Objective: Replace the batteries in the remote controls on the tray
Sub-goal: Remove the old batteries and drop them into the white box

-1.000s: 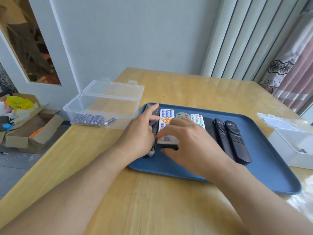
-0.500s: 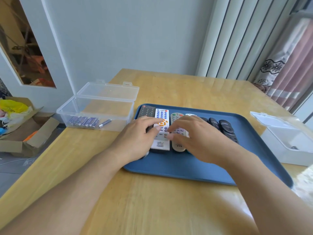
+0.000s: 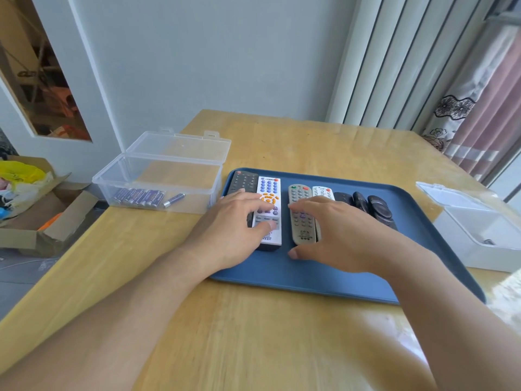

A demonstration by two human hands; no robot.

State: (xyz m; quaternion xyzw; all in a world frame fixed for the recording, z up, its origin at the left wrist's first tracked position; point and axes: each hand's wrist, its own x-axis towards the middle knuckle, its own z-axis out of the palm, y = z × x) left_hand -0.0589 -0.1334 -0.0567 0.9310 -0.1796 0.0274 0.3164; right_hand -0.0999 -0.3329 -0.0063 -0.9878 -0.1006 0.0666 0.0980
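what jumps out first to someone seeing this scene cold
A row of remote controls lies on the flat blue plastic tray mid-table, with both hands over it: the left hand rests on the white remote with orange and blue buttons, the right hand on the beige remote. To the left stands an open clear plastic box holding purple batteries.

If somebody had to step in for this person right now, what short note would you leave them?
Left hand: fingers lie on the white remote, not lifting it.
Right hand: spread over the grey remote, holding nothing.
All remotes lie face up in a row on the blue tray.
Batteries sit in the clear box to the left; the white box is on the right.
Done: no remote is open.
Left: open each and swap its batteries.
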